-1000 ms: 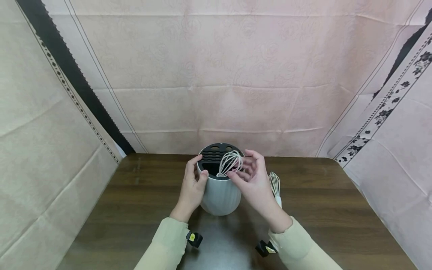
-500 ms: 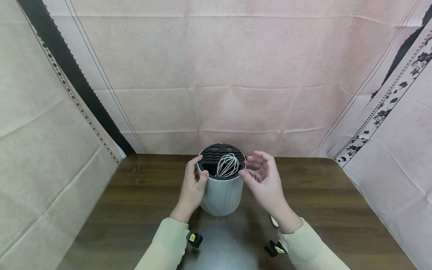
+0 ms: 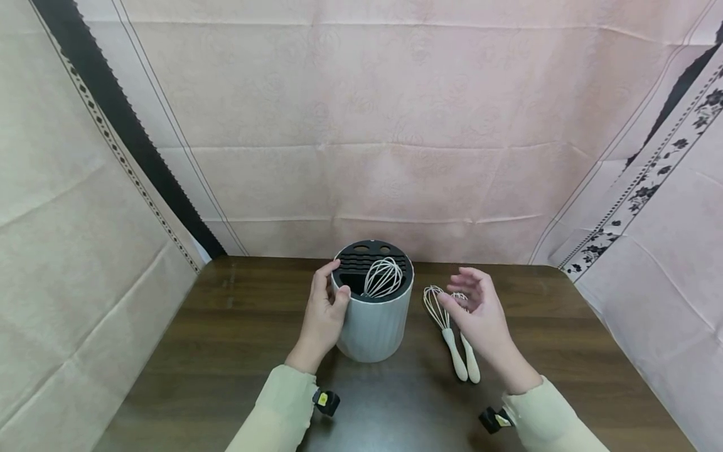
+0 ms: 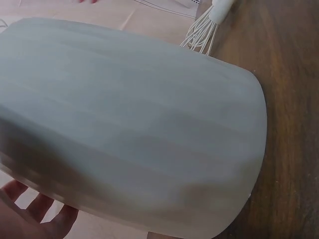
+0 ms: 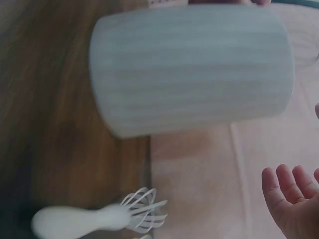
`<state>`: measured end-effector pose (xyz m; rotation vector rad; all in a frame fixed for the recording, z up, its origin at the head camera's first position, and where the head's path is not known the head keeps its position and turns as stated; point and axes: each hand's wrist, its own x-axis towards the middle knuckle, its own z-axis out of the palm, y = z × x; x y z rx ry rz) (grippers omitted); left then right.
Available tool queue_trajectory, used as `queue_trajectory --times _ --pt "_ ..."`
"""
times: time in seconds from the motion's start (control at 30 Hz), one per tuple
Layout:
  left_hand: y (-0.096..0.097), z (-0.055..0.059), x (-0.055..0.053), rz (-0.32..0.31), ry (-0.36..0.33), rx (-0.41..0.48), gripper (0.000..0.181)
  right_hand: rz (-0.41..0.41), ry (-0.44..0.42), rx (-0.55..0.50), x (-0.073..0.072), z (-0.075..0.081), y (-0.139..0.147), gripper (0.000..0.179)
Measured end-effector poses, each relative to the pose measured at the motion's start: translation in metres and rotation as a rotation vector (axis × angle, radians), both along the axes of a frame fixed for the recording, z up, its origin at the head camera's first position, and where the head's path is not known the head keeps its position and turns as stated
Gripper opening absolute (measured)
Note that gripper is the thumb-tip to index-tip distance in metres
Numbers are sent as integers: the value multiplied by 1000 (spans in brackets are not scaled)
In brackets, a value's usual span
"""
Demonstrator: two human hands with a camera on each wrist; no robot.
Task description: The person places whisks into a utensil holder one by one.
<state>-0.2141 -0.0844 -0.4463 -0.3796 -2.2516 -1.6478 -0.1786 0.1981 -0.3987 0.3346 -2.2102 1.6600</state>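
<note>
A light grey utensil holder [image 3: 373, 329] with a black slotted top stands upright on the table. My left hand [image 3: 317, 314] holds its left side near the rim, thumb in front; several of the fingers [image 4: 40, 206] show against the wall in the left wrist view. Out of the holder's front opening sticks the wire head of a whisk [image 3: 383, 277], its handle hidden inside. To the right lie two more whisks with pale handles, a left one [image 3: 454, 355] and a right one [image 3: 471, 363]. My right hand [image 3: 482, 317] hovers over their wire heads, fingers loosely bent, holding nothing.
The brown wooden table [image 3: 248, 351] reaches back to a pale cloth wall [image 3: 384, 125]. Patterned cloth also hangs on both sides. Each wrist carries a small black camera, such as the right wrist camera [image 3: 494, 420].
My right hand has let go of the whisk in the holder and moved right, over the two whisks on the table. My left hand has stayed on the holder.
</note>
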Motion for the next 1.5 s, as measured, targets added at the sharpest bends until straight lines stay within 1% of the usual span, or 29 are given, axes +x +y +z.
queue_trajectory --times 0.07,0.13,0.23,0.3,0.4,0.53,0.6,0.77,0.87,1.0,1.2,1.5 --pt "0 0 0 0 3 1 48 -27 -25 14 2 0 5 59" --pt "0 0 0 0 5 5 48 -60 -39 32 -1 -9 13 58" --pt "0 -1 0 2 6 5 48 -106 -70 49 -12 -31 27 60" --pt "-1 -2 -1 2 7 7 48 -141 -102 78 -20 -47 37 63" --pt "0 -3 -2 -1 16 11 49 -190 -175 138 -27 -61 48 67" --pt "0 -3 -3 -5 24 11 50 -236 -288 210 -32 -74 60 72" --pt "1 -2 -2 -4 25 7 49 -237 -345 223 -33 -79 65 74" --pt "1 -2 -2 3 24 2 48 -199 -457 244 -38 -95 74 80" --pt "1 -2 -1 -1 19 7 48 -187 -497 257 -39 -104 77 80" --pt "1 -1 -1 -5 14 14 48 -181 -510 273 -41 -111 79 79" --pt "1 -2 -1 3 15 8 47 -157 -515 339 -42 -113 77 75" --pt "2 -2 -2 3 18 8 48 -163 -506 410 -42 -114 74 62"
